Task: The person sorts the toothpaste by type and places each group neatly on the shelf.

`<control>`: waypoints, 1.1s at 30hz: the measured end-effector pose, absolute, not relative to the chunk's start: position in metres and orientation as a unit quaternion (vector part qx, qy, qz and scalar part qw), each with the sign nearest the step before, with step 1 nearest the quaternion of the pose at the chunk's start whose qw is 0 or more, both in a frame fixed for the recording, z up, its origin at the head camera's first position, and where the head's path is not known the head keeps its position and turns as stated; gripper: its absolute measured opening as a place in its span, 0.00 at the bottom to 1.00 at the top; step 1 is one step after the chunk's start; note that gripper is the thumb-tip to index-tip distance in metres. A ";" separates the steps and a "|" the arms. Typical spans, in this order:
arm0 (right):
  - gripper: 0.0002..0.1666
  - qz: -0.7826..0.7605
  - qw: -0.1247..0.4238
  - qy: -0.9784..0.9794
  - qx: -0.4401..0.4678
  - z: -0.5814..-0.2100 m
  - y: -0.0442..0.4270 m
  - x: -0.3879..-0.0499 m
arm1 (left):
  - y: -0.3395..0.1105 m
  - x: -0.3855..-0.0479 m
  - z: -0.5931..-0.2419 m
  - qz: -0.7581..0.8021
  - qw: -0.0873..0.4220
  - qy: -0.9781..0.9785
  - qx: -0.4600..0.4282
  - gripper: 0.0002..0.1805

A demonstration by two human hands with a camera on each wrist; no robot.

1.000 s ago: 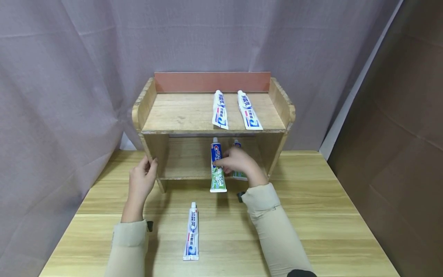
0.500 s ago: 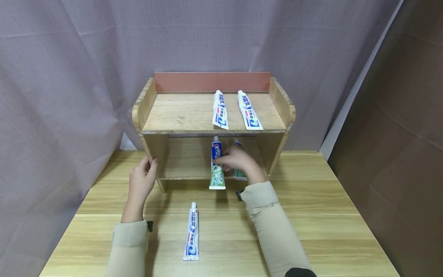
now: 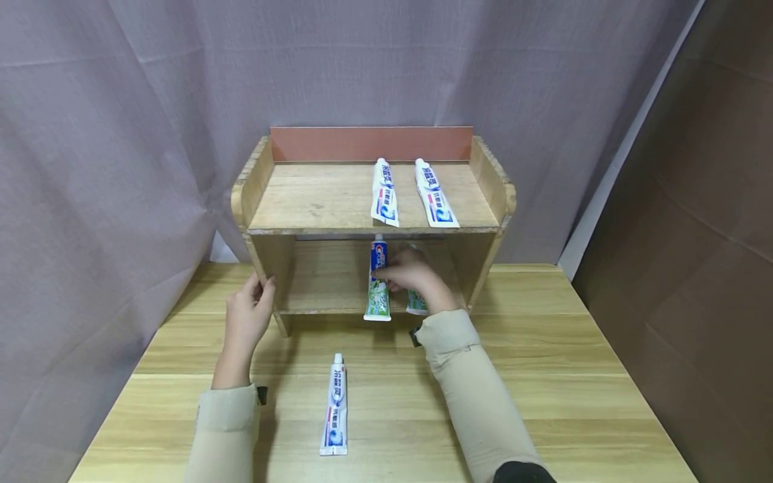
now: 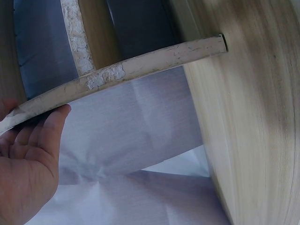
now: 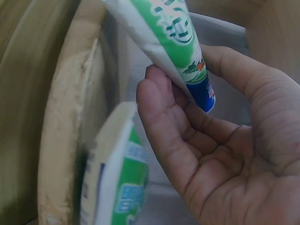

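My right hand point(image 3: 413, 274) pinches a blue and green toothpaste tube point(image 3: 378, 288) between thumb and fingers, cap pointing into the lower level of a small wooden shelf point(image 3: 338, 231). In the right wrist view the same held tube point(image 5: 180, 42) slants down past the fingertips. Beside it lies a second green toothpaste tube point(image 3: 417, 303) on the lower board, partly hidden by my right hand. My left hand point(image 3: 247, 315) grips the front edge of the shelf's left side panel; in the left wrist view its fingers point(image 4: 54, 129) lie against the panel's edge.
Two white and blue toothpaste tubes, a left one point(image 3: 384, 192) and a right one point(image 3: 435, 194), lie on the upper board. Another white toothpaste tube point(image 3: 335, 406) lies on the wooden table point(image 3: 555, 376) in front. A grey curtain point(image 3: 374, 67) hangs behind the shelf.
My right hand has moved the blue and green toothpaste tube slightly back and deeper into the lower level. My left hand stays on the side panel.
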State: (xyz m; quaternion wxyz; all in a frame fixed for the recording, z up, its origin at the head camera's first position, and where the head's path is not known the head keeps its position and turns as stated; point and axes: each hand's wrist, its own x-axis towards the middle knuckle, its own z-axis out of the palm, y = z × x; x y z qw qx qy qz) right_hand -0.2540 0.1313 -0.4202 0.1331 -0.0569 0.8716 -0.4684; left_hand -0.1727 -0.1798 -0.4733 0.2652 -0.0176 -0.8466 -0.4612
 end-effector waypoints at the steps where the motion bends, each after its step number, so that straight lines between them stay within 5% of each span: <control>1: 0.25 -0.469 0.129 0.872 -0.056 -0.422 0.131 -0.256 | -0.180 -0.173 -0.474 -0.460 0.266 -0.847 -0.017 0.14; 33: 0.19 -0.493 0.111 0.862 -0.040 -0.434 0.126 -0.270 | -0.180 -0.172 -0.474 -0.460 0.272 -0.845 -0.020 0.14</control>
